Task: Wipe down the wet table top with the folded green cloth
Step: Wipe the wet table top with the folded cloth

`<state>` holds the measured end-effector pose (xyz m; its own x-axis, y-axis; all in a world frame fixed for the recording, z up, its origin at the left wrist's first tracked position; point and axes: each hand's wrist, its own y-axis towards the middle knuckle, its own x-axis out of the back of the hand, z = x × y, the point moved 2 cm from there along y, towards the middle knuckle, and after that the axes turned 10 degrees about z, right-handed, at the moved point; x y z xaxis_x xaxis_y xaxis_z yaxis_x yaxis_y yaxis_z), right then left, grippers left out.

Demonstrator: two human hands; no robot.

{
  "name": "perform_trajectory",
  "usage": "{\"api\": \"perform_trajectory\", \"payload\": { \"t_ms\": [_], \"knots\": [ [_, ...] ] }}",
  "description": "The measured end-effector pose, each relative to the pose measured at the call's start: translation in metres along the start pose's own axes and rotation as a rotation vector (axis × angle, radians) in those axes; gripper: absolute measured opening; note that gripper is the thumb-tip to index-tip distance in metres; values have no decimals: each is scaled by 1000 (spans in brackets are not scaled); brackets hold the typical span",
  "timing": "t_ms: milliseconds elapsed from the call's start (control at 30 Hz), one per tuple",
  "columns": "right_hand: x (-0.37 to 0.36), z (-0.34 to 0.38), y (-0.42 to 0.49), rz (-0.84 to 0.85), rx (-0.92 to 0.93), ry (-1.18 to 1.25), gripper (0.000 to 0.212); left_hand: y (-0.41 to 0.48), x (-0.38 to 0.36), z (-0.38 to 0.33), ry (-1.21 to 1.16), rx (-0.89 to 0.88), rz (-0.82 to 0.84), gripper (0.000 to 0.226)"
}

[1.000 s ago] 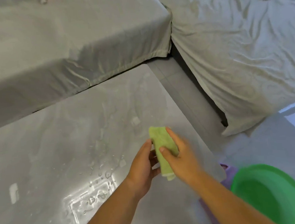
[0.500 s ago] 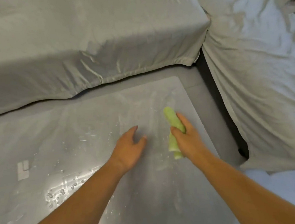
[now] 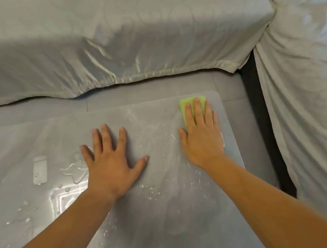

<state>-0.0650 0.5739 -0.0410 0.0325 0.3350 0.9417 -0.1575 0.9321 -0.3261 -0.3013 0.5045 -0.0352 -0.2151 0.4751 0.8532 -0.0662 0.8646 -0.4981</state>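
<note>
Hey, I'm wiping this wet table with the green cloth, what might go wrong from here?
The green cloth sits under your flat right hand at the far right corner of the table top; a push outward may send water over the edge. Your left hand is braced on wet surface beside a puddle and might slip.

The glossy grey wet table [image 3: 167, 222] lies open across the lower and left frame, with only the left grip [image 3: 113, 167] spread flat at centre. Narrow grey tiled floor [image 3: 155, 89] parts its upper and right edges from the pale grey fabric-draped sofa [image 3: 131, 37] walling both sides.
</note>
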Motion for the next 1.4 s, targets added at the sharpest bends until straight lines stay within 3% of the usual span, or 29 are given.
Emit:
{"api": "perform_trajectory", "payload": {
  "t_ms": [133, 267, 333, 467, 533, 633, 733, 767, 833, 900, 967, 1100, 1167, 1300, 1400],
  "knots": [
    [-3, -11, -2, 13, 228, -79, 56, 1, 4, -3, 30, 20, 6, 97],
    [15, -47, 41, 26, -137, 82, 58, 1, -1, -5, 33, 28, -7, 94],
    [13, -24, 42, -12, -176, 121, 60, 1, -5, -6, 32, 27, -21, 92],
    [-15, 19, -12, -3, 360, -46, 64, 2, -9, -6, 17, 25, -54, 90],
    [-11, -2, -7, 25, 452, -71, 62, 2, -10, -5, 18, 17, -54, 90],
    [8, -33, 35, -16, 186, -21, 56, 3, -10, -4, 27, 15, -54, 91],
    [16, -13, 52, -31, -117, 135, 60, 3, -11, -5, 29, 18, -53, 90],
    [10, 3, 43, -47, -87, 109, 63, 3, -10, -5, 22, 19, -52, 90],
    [-5, 29, 9, -62, 166, 31, 67, 2, -7, -5, -11, 12, -44, 85],
    [-16, 26, -19, -1, 406, -51, 66, 1, -5, -4, -45, 4, -41, 81],
    [-11, 2, -10, 18, 498, -99, 64, -1, -4, -3, -50, 0, -30, 79],
    [13, -3, 51, -19, 104, 78, 57, 0, -6, -2, -69, -8, -34, 74],
    [10, 25, 51, -46, 61, 89, 58, 0, -8, -3, -78, -11, -47, 72],
    [-16, 42, -14, 8, 495, -123, 65, 1, -8, -2, -77, -2, -53, 72],
    [-9, 11, -6, 35, 609, -209, 67, 1, -8, -2, -68, -2, -46, 73]
  ]
}}
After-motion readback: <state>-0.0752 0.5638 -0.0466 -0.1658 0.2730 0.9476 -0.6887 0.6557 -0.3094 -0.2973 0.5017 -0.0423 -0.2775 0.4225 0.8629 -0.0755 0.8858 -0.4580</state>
